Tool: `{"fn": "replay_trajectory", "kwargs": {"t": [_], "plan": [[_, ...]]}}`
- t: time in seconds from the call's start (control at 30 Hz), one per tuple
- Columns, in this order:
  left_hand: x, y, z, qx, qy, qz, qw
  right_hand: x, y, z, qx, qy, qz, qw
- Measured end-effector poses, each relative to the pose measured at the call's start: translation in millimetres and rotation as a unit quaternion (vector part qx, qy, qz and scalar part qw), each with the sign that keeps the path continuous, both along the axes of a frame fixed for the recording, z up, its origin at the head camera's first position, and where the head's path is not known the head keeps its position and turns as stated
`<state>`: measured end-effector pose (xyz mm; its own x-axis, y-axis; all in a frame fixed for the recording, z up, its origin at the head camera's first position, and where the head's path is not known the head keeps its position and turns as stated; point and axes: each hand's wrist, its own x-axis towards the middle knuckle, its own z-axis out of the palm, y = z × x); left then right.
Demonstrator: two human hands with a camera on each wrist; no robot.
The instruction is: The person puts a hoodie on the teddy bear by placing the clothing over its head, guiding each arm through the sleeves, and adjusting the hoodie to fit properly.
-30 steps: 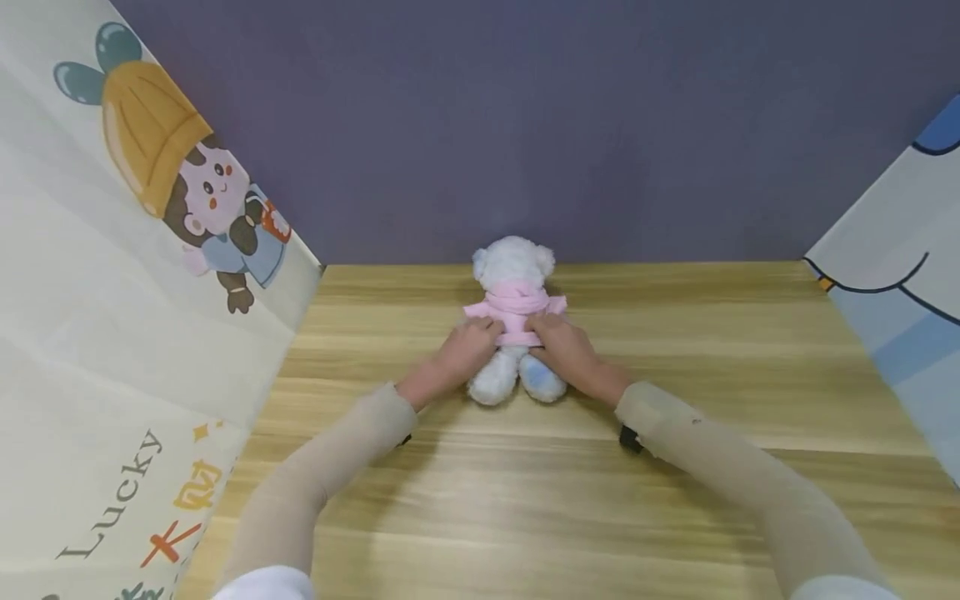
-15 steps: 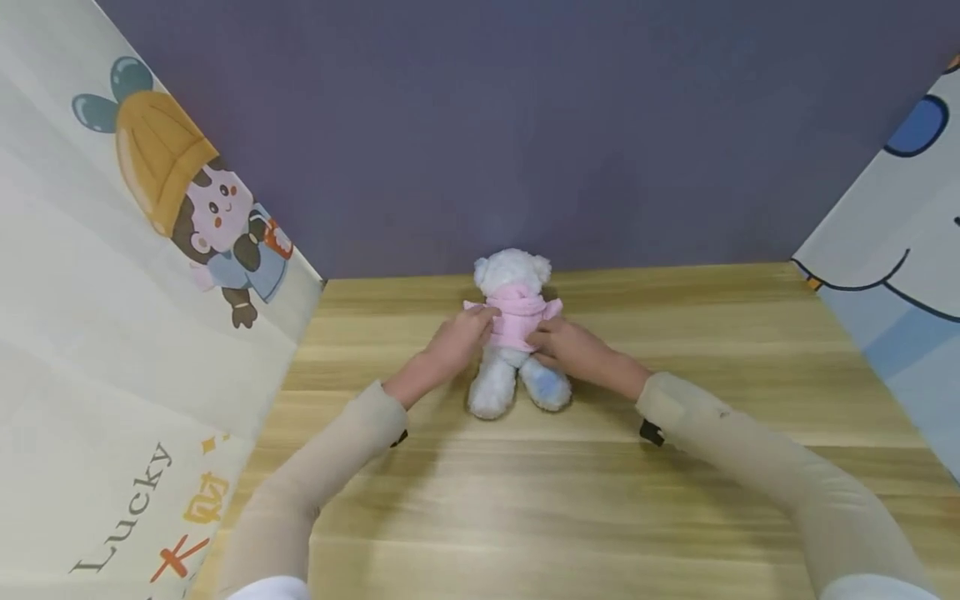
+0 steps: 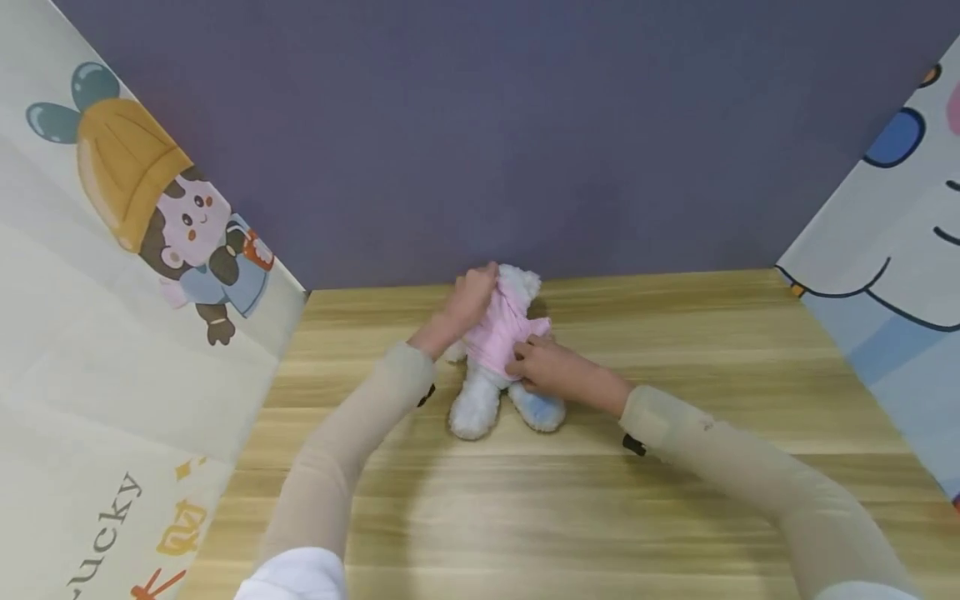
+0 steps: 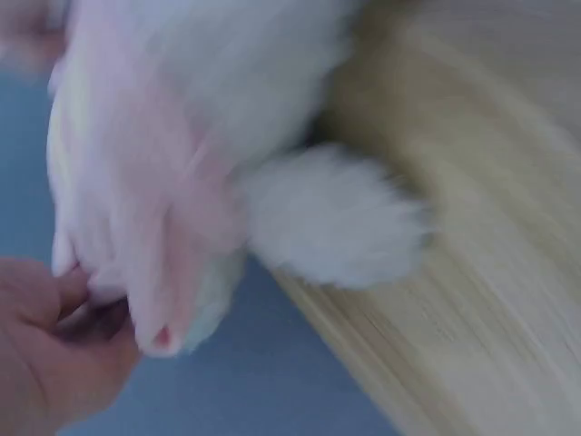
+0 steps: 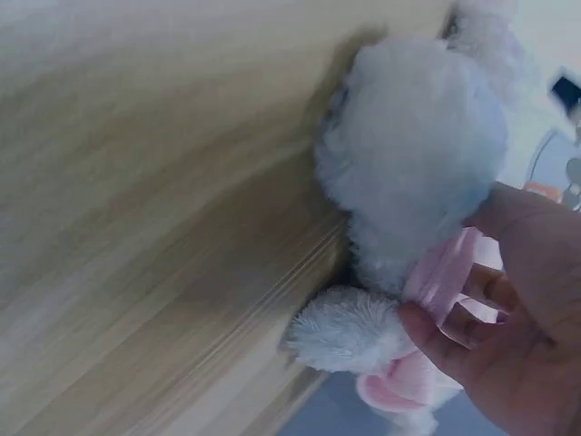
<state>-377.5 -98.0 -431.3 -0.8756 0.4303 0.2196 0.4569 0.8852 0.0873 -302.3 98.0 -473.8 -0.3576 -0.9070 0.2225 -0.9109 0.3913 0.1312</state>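
Note:
A white plush bear point(image 3: 476, 404) with a bluish patch on one foot sits on the wooden tabletop, tilted toward the right at the head. It wears a pink top point(image 3: 497, 333). My left hand point(image 3: 467, 302) pinches the top's upper left part beside the bear's head, hiding some of the head; in the left wrist view its fingertips point(image 4: 80, 289) grip the pink cloth. At the lower right, my right hand point(image 3: 555, 368) holds the hem point(image 5: 442, 275) between thumb and fingers, next to the bear's leg point(image 5: 413, 136). The bear's front is partly covered by my hands.
Behind the wooden tabletop point(image 3: 675, 333) rises a dark grey-purple wall point(image 3: 525, 125). A white printed sheet point(image 3: 112, 350) with a cartoon child and lettering stands on the left. Another cartoon-printed panel point(image 3: 885, 250) borders the right side.
My left hand has moved up from the top's lower left to beside the bear's head. The bear has tilted and its top has twisted and ridden up. My right hand stays at the hem.

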Motion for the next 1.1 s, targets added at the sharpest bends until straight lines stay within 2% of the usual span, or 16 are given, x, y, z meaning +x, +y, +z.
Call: {"fn": "replay_trajectory", "kwargs": {"t": [0.07,0.1,0.17,0.23,0.3,0.33,0.37,0.47,0.5,0.57,0.63,0.7,0.77,0.9,1.0,1.1], "plan": [[-10.8,-6.9,4.8,0.110,-0.083,0.047,0.9893,2.5,-2.9,0.4,0.027,0.021,0.013,0.999],[-15.1,-10.2,6.4,0.159,-0.132,0.063,0.9763,3.4,-3.8,0.9,0.037,0.031,0.016,0.999],[-20.1,-13.0,9.0,0.242,-0.227,0.081,0.9400,7.0,-3.5,1.3,0.052,0.051,0.012,0.997],[-20.8,-15.5,11.1,0.307,-0.297,0.101,0.8985,8.8,-3.1,1.4,0.055,0.050,0.006,0.997],[-19.4,-18.3,11.9,0.332,-0.322,0.104,0.8805,9.8,-2.4,1.0,0.045,0.024,0.002,0.999],[-17.7,-19.7,12.0,0.326,-0.314,0.098,0.8863,10.0,-2.3,0.6,0.036,0.008,0.001,0.999],[-15.2,-20.9,12.1,0.305,-0.298,0.086,0.9005,10.1,-2.1,0.1,0.025,-0.008,0.000,1.000],[-2.8,-23.5,12.4,0.203,-0.202,0.027,0.9576,10.4,-1.9,-2.4,-0.006,-0.039,0.002,0.999],[3.6,-24.8,12.6,0.170,-0.164,0.002,0.9716,10.3,-2.0,-3.6,-0.014,-0.041,0.005,0.999],[20.5,-29.1,11.4,0.116,-0.099,-0.059,0.9865,10.7,-2.5,-5.9,-0.026,-0.045,0.013,0.999],[39.5,-37.1,6.6,0.072,-0.059,-0.128,0.9873,9.8,-3.4,-8.5,-0.036,-0.052,0.024,0.998],[58.6,-47.5,-1.2,0.027,-0.043,-0.188,0.9809,7.5,-3.9,-11.0,-0.041,-0.060,0.033,0.997],[74.7,-56.4,-11.6,0.000,-0.042,-0.218,0.9750,5.3,-3.8,-12.2,-0.048,-0.082,0.035,0.995],[95.6,-63.4,-27.4,0.004,-0.012,-0.189,0.9819,-1.4,0.2,-10.7,-0.064,-0.145,0.021,0.987],[102.0,-62.0,-36.1,0.023,0.005,-0.156,0.9875,-6.1,7.8,-7.8,-0.079,-0.193,0.016,0.978],[101.9,-59.3,-42.9,0.036,0.009,-0.141,0.9893,-11.2,20.7,-7.9,-0.102,-0.205,0.012,0.973]]}}
